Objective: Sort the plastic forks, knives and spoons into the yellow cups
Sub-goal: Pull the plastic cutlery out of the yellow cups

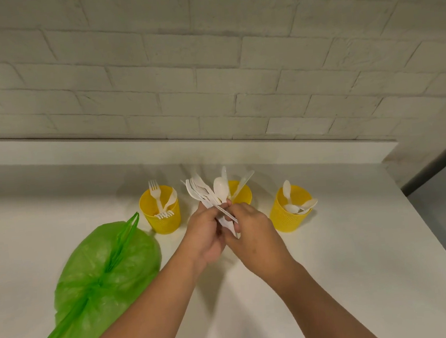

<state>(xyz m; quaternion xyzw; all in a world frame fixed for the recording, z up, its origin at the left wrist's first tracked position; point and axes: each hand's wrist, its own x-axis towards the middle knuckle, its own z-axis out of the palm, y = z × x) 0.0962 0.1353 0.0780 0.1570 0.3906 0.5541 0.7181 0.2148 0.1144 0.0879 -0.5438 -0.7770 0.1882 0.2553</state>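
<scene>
A: The left hand (206, 235) clamps the cutlery bundle (202, 195) by its handles, fanned so each shape shows.

B: The right hand (255, 233) pinches one handle, perhaps that of the spoon (219, 187). The spoon cup (286, 218) waits just right of the grip.

**Three yellow cups, one fistful of cutlery**

The three perforated yellow cups stand upright in a row on the white counter. The left cup (161, 215) has forks (155, 194) in it, one tines-up. The middle cup (242, 194) holds knives (242, 183) and is half hidden. The right cup (291, 214) has spoons (299, 206) leaning on its rim. In front of the middle cup, a fanned bunch of white plastic cutlery (205, 195) sits above the counter, handles gripped by the left hand (206, 233) and right hand (252, 231).
</scene>
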